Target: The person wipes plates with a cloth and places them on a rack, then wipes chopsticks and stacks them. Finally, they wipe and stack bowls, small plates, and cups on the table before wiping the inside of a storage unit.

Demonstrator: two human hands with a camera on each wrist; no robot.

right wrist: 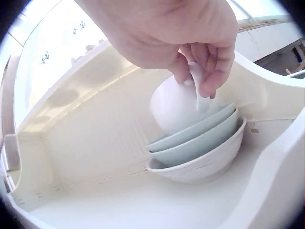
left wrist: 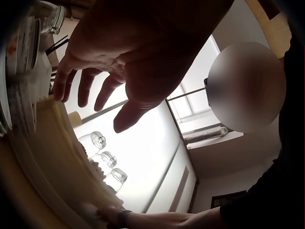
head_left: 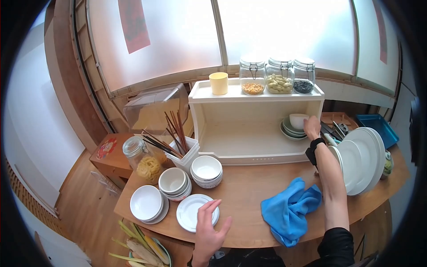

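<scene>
My right hand (head_left: 312, 127) reaches into the right end of the white shelf unit (head_left: 255, 158) and pinches the handle of a white cup (right wrist: 174, 105) between thumb and fingers. Stacked right below the cup are pale green bowls (right wrist: 200, 148), with a white bowl (right wrist: 200, 174) at the bottom. Over the front edge of the table, my left hand (head_left: 211, 233) hovers with its fingers loosely extended and holds nothing. It overlaps the white plates (head_left: 189, 214) in the head view. In the left wrist view the left hand (left wrist: 128, 62) is dark against the bright window.
Stacks of white bowls (head_left: 207, 168), a pasta jar (head_left: 149, 167) and a chopstick holder (head_left: 189, 153) stand left. A blue cloth (head_left: 289, 211) lies at front right, near upright large plates (head_left: 367, 160). Glass jars (head_left: 279, 76) and a yellow cup (head_left: 218, 83) top the shelf unit.
</scene>
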